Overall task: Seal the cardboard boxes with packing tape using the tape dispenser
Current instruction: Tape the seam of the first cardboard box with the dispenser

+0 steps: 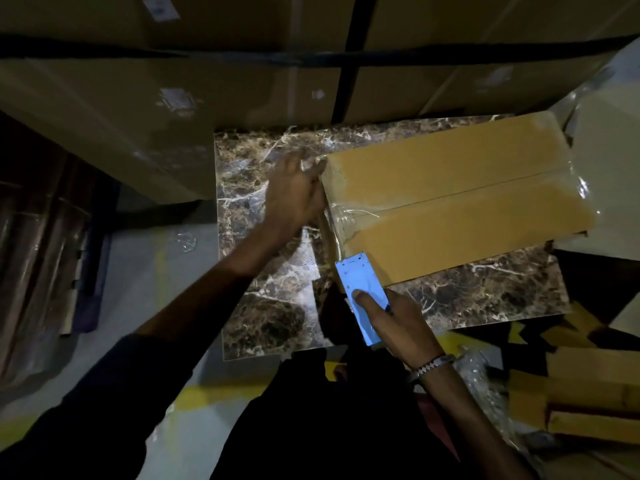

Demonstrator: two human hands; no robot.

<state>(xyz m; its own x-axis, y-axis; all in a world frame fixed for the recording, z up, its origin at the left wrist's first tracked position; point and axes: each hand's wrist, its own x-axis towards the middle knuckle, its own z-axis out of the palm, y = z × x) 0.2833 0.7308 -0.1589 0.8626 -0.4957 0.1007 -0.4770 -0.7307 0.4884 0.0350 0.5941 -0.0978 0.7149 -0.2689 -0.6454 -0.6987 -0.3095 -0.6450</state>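
On the marbled bench (277,317), toward its far right corner: one cardboard box (460,199), flaps closed, clear packing tape (349,213) across its left end and centre seam. My left hand (294,195) presses flat on the box's left end, fingers straight over the tape. My right hand (391,317), its grip curled tight, holds the blue tape dispenser (362,289) at the box's near left corner. Stacked cartons (138,98) stand beyond the far edge.

No readable text on any box (450,202) or sticker (161,6).
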